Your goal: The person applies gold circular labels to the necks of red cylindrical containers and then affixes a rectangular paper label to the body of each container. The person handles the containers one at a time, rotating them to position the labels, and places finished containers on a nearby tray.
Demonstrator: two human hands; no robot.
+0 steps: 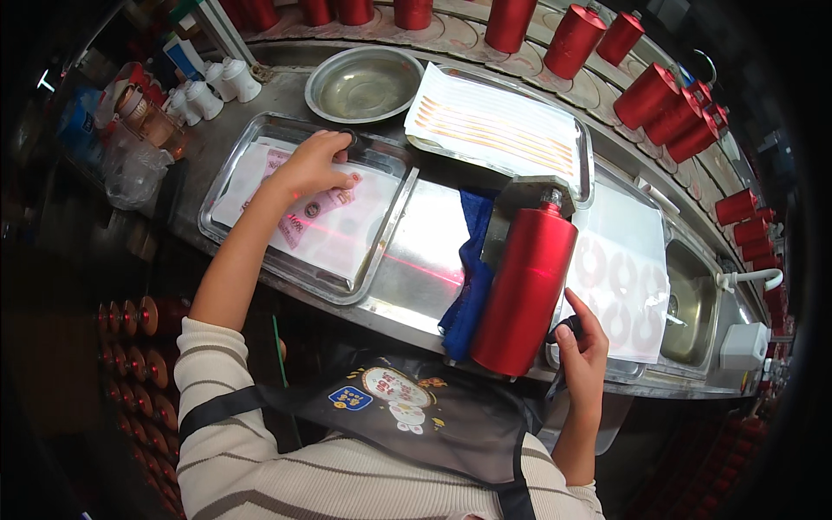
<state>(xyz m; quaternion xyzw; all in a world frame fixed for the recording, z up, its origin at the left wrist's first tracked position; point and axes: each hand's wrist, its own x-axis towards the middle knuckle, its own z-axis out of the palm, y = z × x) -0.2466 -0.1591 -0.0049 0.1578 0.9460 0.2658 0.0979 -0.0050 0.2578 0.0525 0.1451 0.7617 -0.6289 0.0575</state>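
My left hand [316, 166] reaches over a metal tray [247, 130] at the left, thumb and fingers apart. A small dark thing shows at its fingertips; I cannot make out what it is. Under the hand, a pink printed decal [322, 212] lies on white sheets in the tray. A glossy red bottle-shaped cylinder [526, 290] leans on a dark holder, its narrow neck pointing away from me. Right of its lower end is my right hand [585, 351], index finger stretched out, with a small dark piece [568, 328] between thumb and fingers.
A blue cloth [468, 277] hangs left of the cylinder. Behind stand a water-filled metal bowl [364, 87] and a tray of orange-striped sheets [494, 121]. White sheets with round prints [617, 286] and a sink [693, 303] are at right. Red bottles [576, 42] line the far conveyor.
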